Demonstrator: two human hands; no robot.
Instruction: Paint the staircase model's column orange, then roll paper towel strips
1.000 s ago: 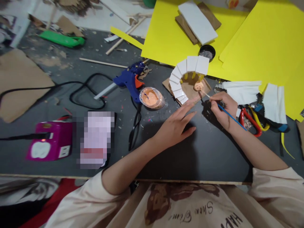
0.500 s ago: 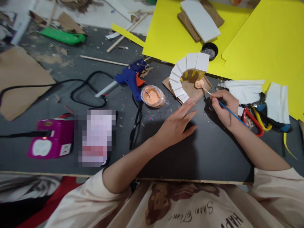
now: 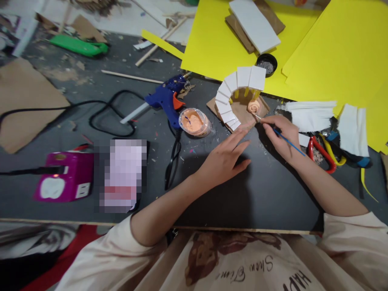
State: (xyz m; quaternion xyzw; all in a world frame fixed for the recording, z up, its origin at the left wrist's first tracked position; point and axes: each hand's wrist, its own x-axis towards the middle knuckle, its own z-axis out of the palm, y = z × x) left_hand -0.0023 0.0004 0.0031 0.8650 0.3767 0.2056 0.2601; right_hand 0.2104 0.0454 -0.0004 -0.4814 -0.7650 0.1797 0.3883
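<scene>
My right hand (image 3: 281,135) pinches a thin blue paintbrush (image 3: 289,143). Its tip is at the lower edge of a peach-coloured spiral mound (image 3: 253,106), which sits on a brown cardboard base (image 3: 242,108). Around the mound's left and far sides curves a small model staircase (image 3: 224,97) with white steps on yellow supports. My left hand (image 3: 226,157) lies with fingers spread, its fingertips at the near edge of the base. Left of the base stands a clear tub (image 3: 195,122) of peach paint or paste.
A blue glue gun (image 3: 166,97) lies behind the tub, its cord trailing nearby. A phone (image 3: 124,173) and a purple power block (image 3: 66,176) are at left. Red-handled scissors (image 3: 323,155) lie right of my wrist. Yellow sheets (image 3: 333,52) and a black lid (image 3: 266,65) are behind.
My right hand has shifted slightly left and toward me. The brush tip has moved from the mound's right side to its lower edge. My left hand stays in place.
</scene>
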